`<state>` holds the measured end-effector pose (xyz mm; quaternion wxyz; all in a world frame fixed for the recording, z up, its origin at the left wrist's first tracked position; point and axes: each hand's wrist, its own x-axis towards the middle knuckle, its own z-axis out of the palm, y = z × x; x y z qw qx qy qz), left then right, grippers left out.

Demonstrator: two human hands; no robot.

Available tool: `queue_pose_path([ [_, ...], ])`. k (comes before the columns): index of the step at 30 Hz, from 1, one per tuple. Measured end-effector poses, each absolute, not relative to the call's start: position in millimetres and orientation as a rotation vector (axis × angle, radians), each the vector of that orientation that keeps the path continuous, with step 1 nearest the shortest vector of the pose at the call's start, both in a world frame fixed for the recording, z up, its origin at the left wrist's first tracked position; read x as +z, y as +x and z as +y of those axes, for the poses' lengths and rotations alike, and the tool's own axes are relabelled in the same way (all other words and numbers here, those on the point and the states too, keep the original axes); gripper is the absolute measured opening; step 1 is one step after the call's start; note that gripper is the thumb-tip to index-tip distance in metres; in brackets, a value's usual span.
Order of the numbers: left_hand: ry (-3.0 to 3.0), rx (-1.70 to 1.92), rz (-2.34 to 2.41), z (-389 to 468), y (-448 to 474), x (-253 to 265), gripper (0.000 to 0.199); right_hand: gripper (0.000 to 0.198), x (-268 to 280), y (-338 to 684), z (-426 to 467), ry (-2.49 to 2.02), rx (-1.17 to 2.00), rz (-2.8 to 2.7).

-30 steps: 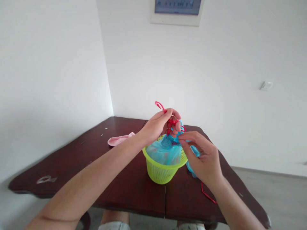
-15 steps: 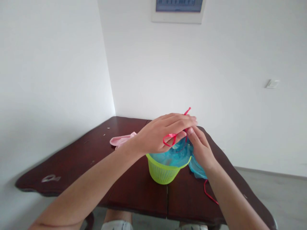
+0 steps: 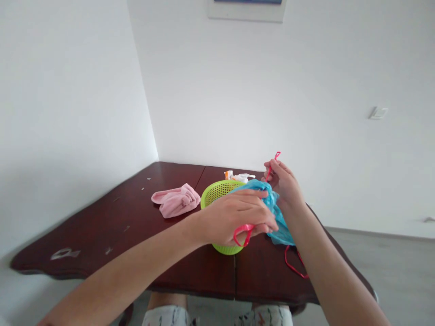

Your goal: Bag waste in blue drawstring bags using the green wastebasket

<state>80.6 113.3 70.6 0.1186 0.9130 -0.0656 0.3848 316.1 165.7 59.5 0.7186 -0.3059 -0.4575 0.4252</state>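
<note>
Your left hand (image 3: 239, 215) grips a red loop (image 3: 246, 227), your right hand (image 3: 286, 183) pinches a red string (image 3: 269, 173); hard pulling could tear the blue bag (image 3: 272, 200).

Bunched blue bag (image 3: 271, 197), its 2 red loops (image 3: 248, 227) spread apart, over the green basket (image 3: 217, 191).

the shorts (image 3: 166, 316) worn are white with a scattered dark print

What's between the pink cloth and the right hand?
Head view: the green basket, then the blue plastic. The left hand partly covers both.
</note>
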Motion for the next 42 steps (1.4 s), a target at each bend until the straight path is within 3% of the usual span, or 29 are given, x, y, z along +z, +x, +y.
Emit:
queue_pose_path([
  [4, 2.252, 1.185, 0.07, 93.5, 87.3, 30.5, 0.047, 0.066, 40.6, 318.0, 180.6, -0.75, 0.974, -0.969],
  [8, 1.814, 1.371, 0.377, 92.1, 78.6, 21.5, 0.05, 0.058, 39.9, 313.0, 169.1, -0.684, 0.891, -0.987],
  [11, 1.994, 1.326, 0.716, 103.0, 63.0, 36.7, 0.036, 0.047, 54.3, 307.2, 148.1, -0.634, 0.835, -1.124],
  [14, 2.362, 1.161, 1.045, 117.0, 51.7, 51.9, 0.046, 0.038, 68.9, 297.4, 121.2, -0.611, 0.801, -1.325],
  [18, 2.728, 1.045, 1.378, 131.1, 47.1, 56.0, 0.019, 0.026, 71.4, 286.6, 86.7, -0.577, 0.718, -1.538],
  [20, 2.808, 1.134, 1.445, 135.6, 44.3, 54.6, 0.015, 0.021, 65.8, 286.7, 74.5, -0.597, 0.651, -1.637],
  [23, 2.722, 1.232, 1.436, 142.0, 37.1, 54.1, 0.022, 0.023, 54.9, 293.3, 65.5, -0.699, 0.505, -1.755],
  [28, 2.358, 1.201, 1.382, 155.6, 33.4, 53.8, 0.026, 0.046, 39.3, 301.9, 69.3, -0.89, 0.374, -1.794],
  [31, 2.114, 1.343, 1.057, 153.6, 43.2, 51.1, 0.03, 0.046, 29.3, 292.5, 75.4, -1.036, 0.359, -1.82],
  [35, 1.967, 1.204, 0.614, 127.5, 56.1, 53.2, 0.032, 0.049, 11.4, 269.1, 84.7, -1.067, 0.388, -1.753],
  [42, 2.662, 1.298, 0.615, 106.2, 41.7, 43.6, 0.024, 0.014, 5.3, 272.2, 106.2, -0.922, 0.419, -1.615],
])
